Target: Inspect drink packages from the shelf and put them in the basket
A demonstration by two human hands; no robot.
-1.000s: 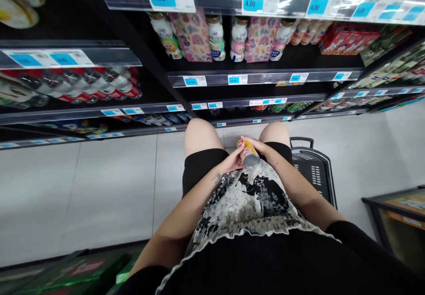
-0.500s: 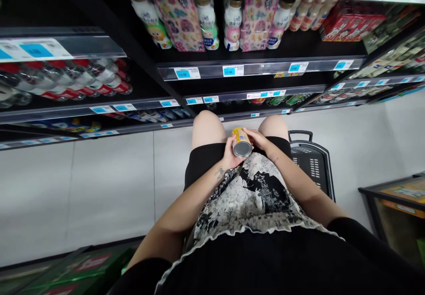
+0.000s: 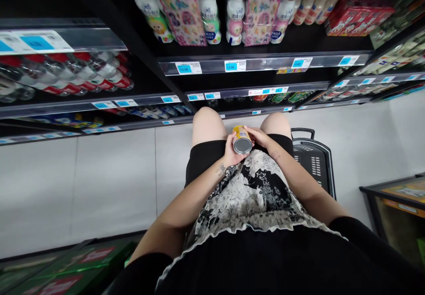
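A yellow can point(image 3: 241, 133) with a grey metal end is held over my lap, that end tilted up toward me. My left hand point(image 3: 231, 151) wraps round its left side and lower edge. On the can's right side rests my right hand point(image 3: 259, 136), its fingers closed against the upper part. Some fingertips of both hands are hidden behind the can. Beneath it lies my black-and-white patterned clothing point(image 3: 255, 193), between my two bent knees.
A black shopping basket point(image 3: 314, 160) stands on the floor by my right side. Ahead, a dark shelf unit point(image 3: 265, 60) carries white bottles point(image 3: 236, 18), red cartons point(image 3: 358, 18) and red-capped bottles point(image 3: 83, 75). Green boxes point(image 3: 79, 268) sit behind on the left, a display stand point(image 3: 395, 191) on the right.
The can has turned slightly, so its metal end sits more level. Both hands keep their hold. The view has shifted a little, with the upper shelves sitting higher in it.
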